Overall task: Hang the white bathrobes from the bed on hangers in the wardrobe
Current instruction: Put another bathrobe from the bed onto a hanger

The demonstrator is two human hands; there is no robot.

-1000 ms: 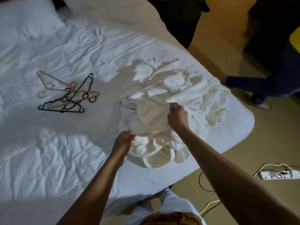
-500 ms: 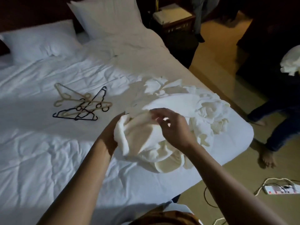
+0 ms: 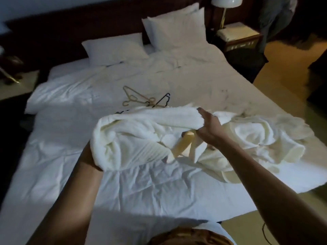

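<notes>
**Robe up off the bed, hangers waiting behind**

Filling most of the frame: the white bed [image 3: 141, 188], rumpled, with two pillows [image 3: 115, 48] up top. Centre right, on the bed's right side: the heap of bathrobes [image 3: 261, 138], crumpled and cream-white. Lifted clear across the middle of the frame: one bathrobe [image 3: 141, 126], stretched left to right in a thick roll, lower folds trailing into the heap. Just behind it, above centre, flat on the bed: the hangers [image 3: 139, 100], pale ones and a black one tangled together, partly hidden by the raised cloth. No wardrobe in view.

Now the hands. Right hand [image 3: 208, 125], centre right: thumb over the top, fingers curled under, clamped on a thick fold. Left hand [image 3: 87, 159], lower left of centre: under the bunched end, bearing it, fingers buried in cloth. Impossible to say how tightly closed.

On handling, judging by the look: soft, bulky towelling, limp, with some weight, not slippery, nothing to break. Likely to sag and drag on the heap. Best taken at the collar or shoulder seams, one per hand, then shaken out to free the sleeves before reaching for a hanger.
</notes>
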